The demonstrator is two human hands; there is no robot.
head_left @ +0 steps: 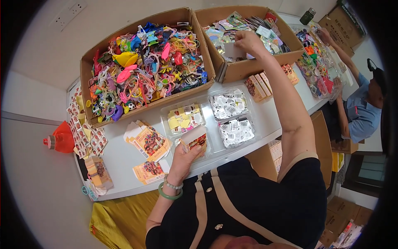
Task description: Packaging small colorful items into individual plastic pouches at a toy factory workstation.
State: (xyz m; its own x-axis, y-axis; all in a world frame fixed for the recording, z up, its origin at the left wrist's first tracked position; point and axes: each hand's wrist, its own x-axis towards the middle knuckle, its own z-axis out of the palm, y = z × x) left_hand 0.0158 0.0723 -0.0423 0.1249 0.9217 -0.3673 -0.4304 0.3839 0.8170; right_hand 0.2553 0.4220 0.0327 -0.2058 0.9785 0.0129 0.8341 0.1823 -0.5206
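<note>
My left hand [182, 161] is closed around a small printed carton [195, 139], orange and red with its top open, just above the table's near edge. My right hand [248, 42] reaches over a cardboard box [241, 70] heaped with flat, shiny packets [236, 23]. Its fingers are pinched together, and whatever is between them is hidden; a pale flat piece shows below. In front of me stand clear plastic trays, one with yellow folded slips [182, 120] and two with small white printed packets [229, 103]. Flattened cartons [151, 143] lie left of my left hand.
A large cardboard box [206, 58] full of colourful small toys and bands stands at the back left. Filled cartons [258, 86] sit beside the trays. At the far right a co-worker [360, 108] handles tubs of trinkets [313, 62]. A red bag [63, 139] hangs at left.
</note>
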